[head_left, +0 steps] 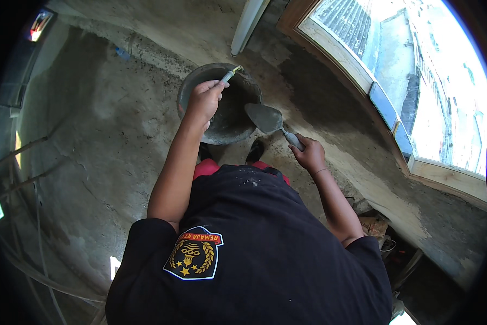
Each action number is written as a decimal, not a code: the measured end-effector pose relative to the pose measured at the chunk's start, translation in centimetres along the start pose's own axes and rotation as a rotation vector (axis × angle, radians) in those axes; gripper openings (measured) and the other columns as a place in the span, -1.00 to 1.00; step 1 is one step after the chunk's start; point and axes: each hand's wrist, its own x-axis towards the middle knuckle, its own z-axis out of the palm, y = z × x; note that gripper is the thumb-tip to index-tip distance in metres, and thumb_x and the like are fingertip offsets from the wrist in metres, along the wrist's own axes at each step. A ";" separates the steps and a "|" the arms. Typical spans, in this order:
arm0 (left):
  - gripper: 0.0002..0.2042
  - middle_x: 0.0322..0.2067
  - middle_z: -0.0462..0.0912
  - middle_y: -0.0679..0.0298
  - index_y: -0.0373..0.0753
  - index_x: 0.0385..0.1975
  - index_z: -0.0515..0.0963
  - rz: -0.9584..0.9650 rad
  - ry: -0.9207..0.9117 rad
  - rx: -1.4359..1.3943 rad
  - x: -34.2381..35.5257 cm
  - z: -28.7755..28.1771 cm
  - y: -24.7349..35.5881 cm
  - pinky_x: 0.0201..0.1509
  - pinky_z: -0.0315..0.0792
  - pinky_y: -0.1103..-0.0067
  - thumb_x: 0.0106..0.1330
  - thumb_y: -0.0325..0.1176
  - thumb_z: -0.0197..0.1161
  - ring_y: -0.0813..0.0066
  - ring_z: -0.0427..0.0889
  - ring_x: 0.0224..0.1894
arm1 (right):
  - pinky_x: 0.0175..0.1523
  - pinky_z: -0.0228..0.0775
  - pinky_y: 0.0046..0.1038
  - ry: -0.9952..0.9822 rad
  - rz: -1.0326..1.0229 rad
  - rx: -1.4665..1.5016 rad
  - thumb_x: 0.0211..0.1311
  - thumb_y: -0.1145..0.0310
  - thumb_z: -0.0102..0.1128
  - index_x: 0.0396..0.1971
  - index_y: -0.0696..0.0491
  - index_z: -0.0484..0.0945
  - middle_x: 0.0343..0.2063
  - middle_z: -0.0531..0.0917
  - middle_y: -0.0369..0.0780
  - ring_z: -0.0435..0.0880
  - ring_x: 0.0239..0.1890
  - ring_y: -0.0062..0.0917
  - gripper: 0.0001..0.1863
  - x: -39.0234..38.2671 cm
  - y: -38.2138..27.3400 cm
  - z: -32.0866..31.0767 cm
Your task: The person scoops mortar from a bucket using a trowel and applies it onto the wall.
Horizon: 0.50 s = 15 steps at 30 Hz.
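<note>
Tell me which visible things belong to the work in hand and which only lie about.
In use:
- trowel, in the right hand
- grey-handled tool, in the left hand
- round bucket, probably

Apparently lying about:
- bluish bottle
- brown bag

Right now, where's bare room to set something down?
Widest bare-looking patch: grey floor between the bucket and the thin poles at far left. Crowded: at the bucket, with the left hand and the trowel overlapping it in view; also lower right, around the crumpled brown item.
</note>
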 end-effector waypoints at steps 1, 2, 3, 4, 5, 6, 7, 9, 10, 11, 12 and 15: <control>-0.79 -0.68 0.22 0.56 -0.33 -0.27 0.55 -0.001 -0.002 0.000 0.0 0.0 -0.3 -0.60 -0.05 0.80 0.32 -0.33 0.04 0.84 0.09 -0.66 | -0.23 0.46 -0.32 0.000 0.003 0.000 -0.11 0.12 0.32 -0.18 -0.09 0.60 -0.42 0.65 -0.12 0.63 -0.34 -0.24 -0.59 -0.2 0.2 0.2; -0.79 -0.68 0.22 0.56 -0.33 -0.27 0.55 -0.012 -0.010 -0.020 -0.1 0.1 -0.5 -0.60 -0.05 0.79 0.32 -0.33 0.04 0.84 0.09 -0.66 | -0.22 0.46 -0.32 -0.016 0.000 0.025 -0.11 0.11 0.31 -0.17 -0.10 0.60 -0.42 0.65 -0.12 0.63 -0.34 -0.24 -0.58 -0.4 0.3 0.3; -0.79 -0.68 0.21 0.56 -0.33 -0.27 0.55 -0.023 -0.017 -0.040 -0.1 0.1 -0.7 -0.61 -0.06 0.79 0.32 -0.33 0.04 0.84 0.09 -0.66 | -0.22 0.46 -0.32 -0.032 -0.003 0.049 -0.11 0.10 0.31 -0.17 -0.10 0.60 -0.42 0.65 -0.11 0.63 -0.34 -0.24 -0.57 -0.5 0.5 0.5; -0.79 -0.68 0.21 0.56 -0.33 -0.27 0.55 -0.022 -0.017 -0.042 0.1 0.1 -0.8 -0.61 -0.06 0.79 0.32 -0.33 0.04 0.84 0.09 -0.66 | -0.22 0.46 -0.32 -0.031 -0.004 0.048 -0.11 0.10 0.31 -0.17 -0.10 0.60 -0.42 0.65 -0.11 0.63 -0.34 -0.24 -0.57 -0.4 0.7 0.5; -0.79 -0.68 0.21 0.56 -0.32 -0.28 0.56 -0.006 -0.013 -0.031 0.2 0.2 -0.7 -0.61 -0.06 0.79 0.32 -0.33 0.04 0.84 0.08 -0.66 | -0.21 0.46 -0.32 -0.017 0.001 0.043 -0.11 0.10 0.31 -0.17 -0.10 0.60 -0.42 0.65 -0.11 0.63 -0.34 -0.23 -0.58 -0.4 0.7 0.6; -0.79 -0.68 0.21 0.56 -0.32 -0.28 0.56 0.011 -0.008 -0.021 0.2 0.3 -0.5 -0.61 -0.06 0.79 0.32 -0.32 0.04 0.84 0.08 -0.66 | -0.21 0.46 -0.31 -0.003 0.006 0.039 -0.11 0.10 0.31 -0.18 -0.09 0.60 -0.42 0.64 -0.10 0.63 -0.34 -0.23 -0.58 -0.4 0.7 0.6; -0.79 -0.68 0.21 0.56 -0.32 -0.28 0.56 0.012 -0.012 -0.021 0.2 0.4 -0.5 -0.61 -0.06 0.79 0.32 -0.32 0.04 0.84 0.08 -0.66 | -0.21 0.46 -0.31 -0.001 0.008 0.038 -0.11 0.10 0.31 -0.18 -0.09 0.60 -0.42 0.64 -0.10 0.63 -0.34 -0.23 -0.58 -0.5 1.0 1.0; -0.79 -0.68 0.21 0.56 -0.31 -0.27 0.55 -0.015 -0.014 -0.015 0.0 0.7 -0.6 -0.62 -0.07 0.79 0.32 -0.32 0.04 0.84 0.07 -0.67 | -0.21 0.46 -0.31 0.034 0.006 0.092 -0.09 0.10 0.30 -0.20 -0.08 0.61 -0.43 0.64 -0.09 0.63 -0.34 -0.22 -0.60 -0.8 1.5 1.2; -0.79 -0.68 0.21 0.56 -0.31 -0.27 0.55 -0.014 -0.020 -0.017 0.0 0.7 -0.7 -0.62 -0.07 0.79 0.32 -0.32 0.04 0.84 0.07 -0.67 | -0.21 0.46 -0.31 0.038 0.010 0.089 -0.09 0.10 0.30 -0.20 -0.08 0.61 -0.43 0.64 -0.09 0.63 -0.34 -0.22 -0.60 -0.7 1.8 1.3; -0.79 -0.69 0.21 0.56 -0.31 -0.26 0.55 -0.012 -0.024 -0.024 0.1 0.6 -0.7 -0.62 -0.07 0.79 0.32 -0.32 0.04 0.84 0.07 -0.67 | -0.20 0.46 -0.31 0.008 0.018 0.115 -0.09 0.09 0.30 -0.20 -0.07 0.61 -0.43 0.64 -0.08 0.63 -0.33 -0.22 -0.59 -0.4 1.5 1.1; -0.79 -0.69 0.21 0.56 -0.30 -0.26 0.55 -0.010 -0.028 -0.031 0.2 0.6 -0.8 -0.62 -0.07 0.79 0.31 -0.32 0.04 0.84 0.06 -0.68 | -0.20 0.46 -0.31 -0.022 0.027 0.141 -0.09 0.08 0.30 -0.20 -0.06 0.61 -0.42 0.64 -0.07 0.63 -0.33 -0.21 -0.59 -0.1 1.2 1.0; -0.79 -0.69 0.21 0.57 -0.31 -0.24 0.54 0.003 -0.039 -0.036 0.1 0.6 -1.0 -0.63 -0.08 0.79 0.31 -0.32 0.03 0.84 0.06 -0.68 | -0.20 0.46 -0.31 -0.048 0.070 0.144 -0.08 0.07 0.28 -0.18 -0.06 0.60 -0.41 0.64 -0.05 0.62 -0.33 -0.20 -0.57 -0.3 1.0 1.2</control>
